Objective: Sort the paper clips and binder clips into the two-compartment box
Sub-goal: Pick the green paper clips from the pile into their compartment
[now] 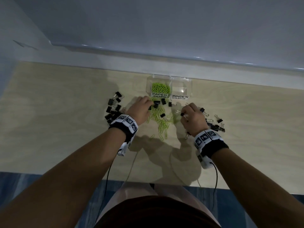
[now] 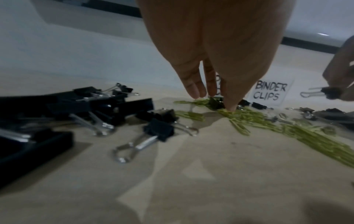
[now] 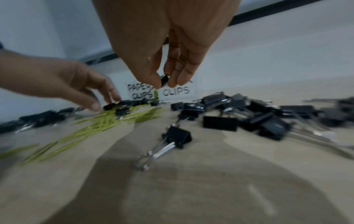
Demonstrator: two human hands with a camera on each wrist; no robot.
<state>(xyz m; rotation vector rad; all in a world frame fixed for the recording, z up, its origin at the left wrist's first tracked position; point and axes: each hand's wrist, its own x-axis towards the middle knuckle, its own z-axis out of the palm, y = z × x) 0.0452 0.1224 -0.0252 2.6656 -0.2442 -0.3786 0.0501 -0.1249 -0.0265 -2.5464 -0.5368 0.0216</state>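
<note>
A clear two-compartment box [image 1: 189, 83] stands at the table's far edge. Its left side, labelled PAPER CLIPS, holds green paper clips [image 1: 160, 88]; the right side, labelled BINDER CLIPS [image 2: 270, 92], looks bare. Loose green paper clips [image 1: 162, 120] lie in front of it, with black binder clips on them. My left hand [image 1: 152, 107] reaches down onto this pile, thumb and fingertips [image 2: 197, 94] pinching a black binder clip [image 2: 215, 103] there. My right hand [image 1: 183, 115] hovers above the table and pinches a small black binder clip [image 3: 164, 79] between thumb and fingers.
A heap of black binder clips [image 1: 113, 109] lies left of my left wrist, another heap [image 1: 213, 125] right of my right hand. One binder clip [image 3: 176, 137] lies alone under the right wrist. A white ledge [image 1: 148, 63] borders the table behind the box.
</note>
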